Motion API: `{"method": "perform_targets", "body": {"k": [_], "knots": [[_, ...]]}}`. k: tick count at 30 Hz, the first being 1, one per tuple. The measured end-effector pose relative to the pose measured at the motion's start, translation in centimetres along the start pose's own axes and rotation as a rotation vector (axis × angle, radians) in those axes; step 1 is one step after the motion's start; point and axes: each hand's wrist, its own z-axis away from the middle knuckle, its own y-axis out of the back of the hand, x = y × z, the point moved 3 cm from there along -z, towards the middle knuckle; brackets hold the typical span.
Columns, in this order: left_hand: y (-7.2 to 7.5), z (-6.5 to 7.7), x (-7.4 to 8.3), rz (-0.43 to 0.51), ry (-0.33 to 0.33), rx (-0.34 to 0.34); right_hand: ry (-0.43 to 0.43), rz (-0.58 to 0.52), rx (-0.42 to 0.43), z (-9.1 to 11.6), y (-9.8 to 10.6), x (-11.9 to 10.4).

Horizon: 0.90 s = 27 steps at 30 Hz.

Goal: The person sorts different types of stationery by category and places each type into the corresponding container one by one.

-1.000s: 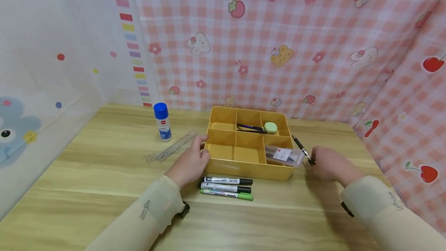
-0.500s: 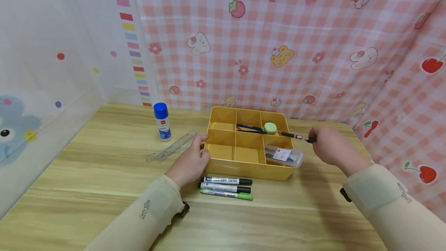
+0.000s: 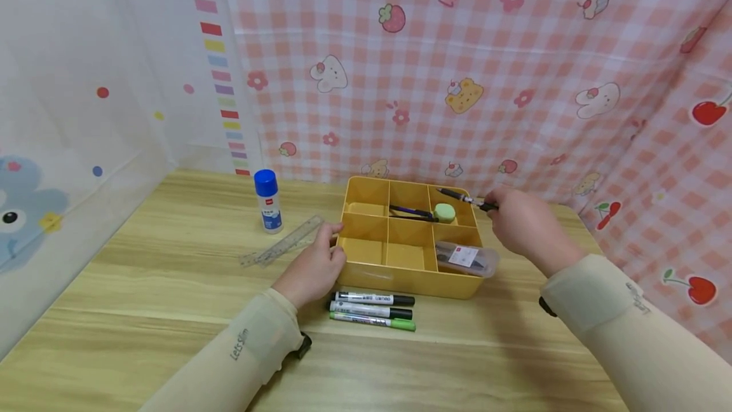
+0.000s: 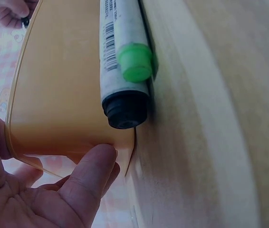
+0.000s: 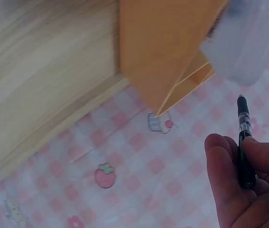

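Note:
My left hand (image 3: 311,266) grips the left side of a yellow divided organizer box (image 3: 408,278). In the left wrist view, its fingers (image 4: 91,171) lie against the box wall near a corner. My right hand (image 3: 528,227) pinches a black and clear pen (image 3: 457,196) by one end. The pen is raised over the back right compartment, its tip pointing left. In the right wrist view, thumb and fingers close round the pen (image 5: 244,123). Dark pens (image 3: 412,211) and a pale green rounded item (image 3: 444,212) lie in the back compartments. A clear plastic case (image 3: 466,259) leans out of the front right one.
Two black-capped markers (image 3: 372,308) and a green-capped pen (image 3: 372,319) lie in front of the box. A blue-capped glue bottle (image 3: 269,202) stands on the left, beside a clear ruler (image 3: 286,241). Patterned cloth (image 3: 354,107) hangs behind the wooden table (image 3: 143,272).
My right hand has lifted the pen from beside the box's right side, moving up and left over the back right compartment. The left hand stays on the box.

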Motion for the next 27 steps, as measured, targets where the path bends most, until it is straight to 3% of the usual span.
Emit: {"method": "perform_targets", "body": {"k": [10,27], "knots": [[0.0,0.1,0.2,-0.003,-0.004,-0.001,-0.026,-0.038,-0.037,-0.8,0.2,-2.1],[0.1,0.1,0.1,-0.007,-0.006,0.003,0.0,0.005,-0.06,-1.5,0.1,-3.1]]}}
